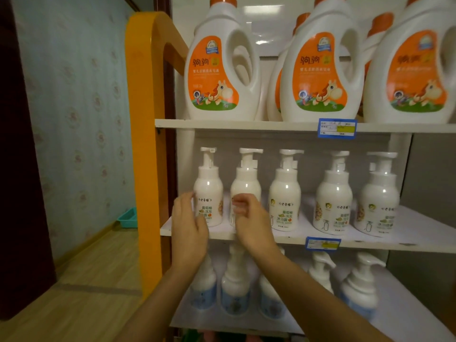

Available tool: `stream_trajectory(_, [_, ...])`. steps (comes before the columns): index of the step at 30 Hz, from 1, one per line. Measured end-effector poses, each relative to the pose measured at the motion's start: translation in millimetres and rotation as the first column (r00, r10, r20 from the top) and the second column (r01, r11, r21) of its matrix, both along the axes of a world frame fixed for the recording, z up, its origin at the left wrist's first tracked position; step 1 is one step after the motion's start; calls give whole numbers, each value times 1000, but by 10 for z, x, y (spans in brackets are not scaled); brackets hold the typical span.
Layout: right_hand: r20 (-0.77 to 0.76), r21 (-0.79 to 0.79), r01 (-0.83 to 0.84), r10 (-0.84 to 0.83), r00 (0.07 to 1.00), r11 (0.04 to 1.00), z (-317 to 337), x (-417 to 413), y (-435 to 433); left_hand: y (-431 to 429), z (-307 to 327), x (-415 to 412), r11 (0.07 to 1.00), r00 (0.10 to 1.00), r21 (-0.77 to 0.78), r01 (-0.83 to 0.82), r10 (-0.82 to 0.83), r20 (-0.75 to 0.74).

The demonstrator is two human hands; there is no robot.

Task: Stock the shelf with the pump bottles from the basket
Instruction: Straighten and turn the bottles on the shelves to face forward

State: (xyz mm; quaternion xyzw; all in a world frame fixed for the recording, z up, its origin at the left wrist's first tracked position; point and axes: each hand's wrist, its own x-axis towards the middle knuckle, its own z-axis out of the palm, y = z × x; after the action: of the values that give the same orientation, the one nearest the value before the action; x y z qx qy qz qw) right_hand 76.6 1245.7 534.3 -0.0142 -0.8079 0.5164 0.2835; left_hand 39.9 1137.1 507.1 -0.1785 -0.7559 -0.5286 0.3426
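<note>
Pump bottles (285,193) stand 5 in a row near the front of the middle shelf (370,244), upright with most labels facing out, probably so the row reads evenly. The 2 hands work at the row's left end. The left grip (188,228) sits at the outer side of the leftmost bottle (209,188), wide open with fingers nearly straight and holding nothing. Its fingertips are just beside the bottle's wall, but contact cannot be made out. The right grip (250,220) is in front of the second bottle (246,183) with its fingers curled inward. Blur hides whether they pinch that bottle or only hover at it. With a hand on either side, the leftmost bottle looks as if it is being squared into line. Big orange-labelled jugs (222,70) fill the shelf above and blue-labelled bottles (233,292) the one below. A teal tray (128,217) lies on the floor by the wall, but whether it is the basket cannot be told.
</note>
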Motion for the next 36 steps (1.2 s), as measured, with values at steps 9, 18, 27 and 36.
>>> stream_trajectory(9, [163, 11, 15, -17, 987, 1000, -13, -189, 375, 559, -34, -118, 924, 914, -144, 353, -308, 264])
stream_trajectory(18, [240, 66, -53, 36, 970, 996, -50, -285, 607, 601, -34, -230, 877, 888, -302, 375, -246, 388])
stream_trajectory(27, [250, 101, -88, 60, 966, 991, -38, -295, 705, 700, -20, -207, 874, 892, -326, 360, -221, 393])
stream_trajectory(36, [353, 120, -77, 30, 935, 990, 43, -212, 709, 721, -33, -231, 866, 878, -326, 379, -225, 423])
